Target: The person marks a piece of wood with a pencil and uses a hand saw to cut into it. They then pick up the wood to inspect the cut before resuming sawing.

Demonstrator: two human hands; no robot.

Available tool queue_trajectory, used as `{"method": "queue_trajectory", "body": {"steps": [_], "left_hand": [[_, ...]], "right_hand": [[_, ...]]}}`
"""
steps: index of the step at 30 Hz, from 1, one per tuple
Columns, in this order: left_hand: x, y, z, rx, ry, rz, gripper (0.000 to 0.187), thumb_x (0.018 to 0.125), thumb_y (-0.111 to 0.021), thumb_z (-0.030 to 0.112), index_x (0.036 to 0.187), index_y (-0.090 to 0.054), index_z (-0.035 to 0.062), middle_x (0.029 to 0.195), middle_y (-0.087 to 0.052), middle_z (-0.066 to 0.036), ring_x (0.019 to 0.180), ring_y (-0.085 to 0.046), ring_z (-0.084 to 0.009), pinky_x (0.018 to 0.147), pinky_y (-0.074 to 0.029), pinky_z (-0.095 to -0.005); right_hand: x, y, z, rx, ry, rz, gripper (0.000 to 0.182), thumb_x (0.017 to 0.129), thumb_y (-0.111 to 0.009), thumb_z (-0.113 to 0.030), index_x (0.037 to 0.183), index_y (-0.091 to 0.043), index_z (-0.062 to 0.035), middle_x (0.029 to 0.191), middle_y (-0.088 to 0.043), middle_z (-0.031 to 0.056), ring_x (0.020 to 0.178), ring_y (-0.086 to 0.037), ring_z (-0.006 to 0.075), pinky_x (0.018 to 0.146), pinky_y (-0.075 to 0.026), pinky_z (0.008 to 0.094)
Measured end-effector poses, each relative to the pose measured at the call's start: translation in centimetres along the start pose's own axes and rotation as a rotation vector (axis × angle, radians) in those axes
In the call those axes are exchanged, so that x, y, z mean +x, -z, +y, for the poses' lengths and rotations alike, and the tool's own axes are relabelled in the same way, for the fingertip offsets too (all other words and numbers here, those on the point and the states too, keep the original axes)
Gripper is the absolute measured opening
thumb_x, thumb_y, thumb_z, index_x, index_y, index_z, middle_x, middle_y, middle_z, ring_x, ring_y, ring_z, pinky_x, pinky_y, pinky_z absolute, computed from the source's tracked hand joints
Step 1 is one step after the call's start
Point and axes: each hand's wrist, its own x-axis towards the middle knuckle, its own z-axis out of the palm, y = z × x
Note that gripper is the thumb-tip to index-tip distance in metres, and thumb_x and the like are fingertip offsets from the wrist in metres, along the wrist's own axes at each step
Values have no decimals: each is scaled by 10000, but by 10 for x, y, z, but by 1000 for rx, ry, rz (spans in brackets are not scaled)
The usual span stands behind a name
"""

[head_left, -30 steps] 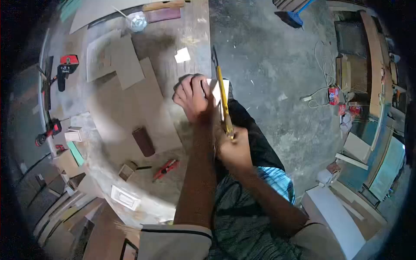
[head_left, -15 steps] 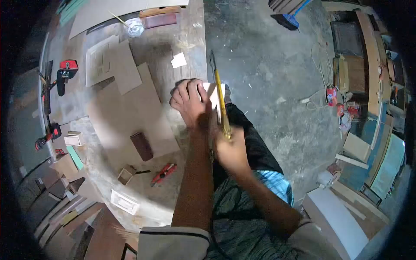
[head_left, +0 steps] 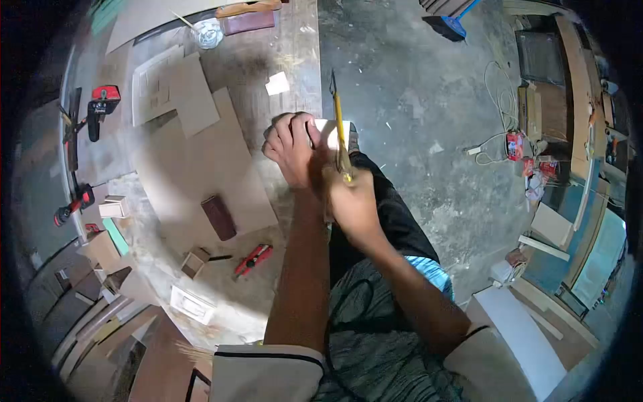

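My right hand [head_left: 353, 204] is wrapped around the handle of a narrow yellow saw [head_left: 339, 124], which looks like a hacksaw seen edge-on. Its thin dark metal end points away from me. The saw lies across a small pale board [head_left: 326, 130] at the table's right edge; whether the blade is in the wood is hidden. With fingers bent over the board's left side, my left hand [head_left: 292, 151] presses it against the table. A small white piece [head_left: 277, 83] lies just beyond that hand.
Large thin sheets [head_left: 201, 161], a dark red block [head_left: 219, 217], red-handled pliers [head_left: 253, 260] and a small wooden box [head_left: 195, 262] lie on the worktable [head_left: 295, 53]. A red-and-black power tool [head_left: 102, 110] is at far left. A blue broom [head_left: 447, 27] rests on the floor.
My right hand has pushed the yellow saw forward, away from my body. My left hand stays on the board, and the view has shifted slightly.
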Motion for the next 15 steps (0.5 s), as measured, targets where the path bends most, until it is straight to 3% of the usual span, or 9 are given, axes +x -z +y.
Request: {"method": "queue_trajectory", "body": {"steps": [1,3,5,9,13,14,15], "left_hand": [[-1,0,-2,-10,-11,5,131,984,-651,232,1109,-657,194,1204,-601,-31,1206,-538,-292,1064,-340,-485],[0,2,-3,-47,-19,5,136,988,-655,239,1114,-666,190,1208,-602,-31,1205,-537,-296,1057,-347,-487],[-6,5,-2,-36,-5,-8,131,988,-654,237,1108,-672,188,1212,-604,-30,1208,-536,-298,1056,-351,-491],[-1,-2,-4,14,20,-27,122,988,-649,239,1092,-680,181,1219,-606,-35,1216,-533,-307,1066,-353,-504],[-4,-2,-3,13,62,-52,130,996,-657,262,1108,-692,208,1244,-598,-35,1252,-520,-331,1102,-340,-545],[-3,2,-2,-24,41,-53,140,989,-666,258,1119,-690,210,1259,-594,-33,1250,-521,-332,1095,-347,-549],[-2,-1,-5,-14,34,-52,149,986,-666,241,1131,-685,211,1246,-599,-38,1248,-521,-335,1101,-338,-548]], "right_hand": [[-21,2,3,-11,-62,57,290,1040,-650,-128,776,-586,-25,683,-580,-16,533,-483,53,461,-352,293],[-40,8,14,-46,171,-32,240,1039,-645,-107,819,-610,-19,697,-579,-26,541,-493,55,469,-367,283],[-14,2,28,-52,195,-33,238,1041,-644,-118,826,-622,-18,686,-571,-33,547,-500,57,476,-374,277],[-14,11,1,57,-17,-41,221,1040,-634,-125,842,-642,-27,664,-553,-48,547,-487,50,478,-366,276],[-19,4,28,36,197,-17,265,970,-656,-140,767,-663,30,611,-599,44,569,-550,108,511,-421,374],[0,9,19,87,16,-67,285,967,-673,-152,757,-653,40,583,-570,36,572,-540,101,511,-414,376],[20,6,6,10,-5,5,305,971,-684,-176,765,-653,47,591,-563,44,585,-550,111,536,-431,373]]}}
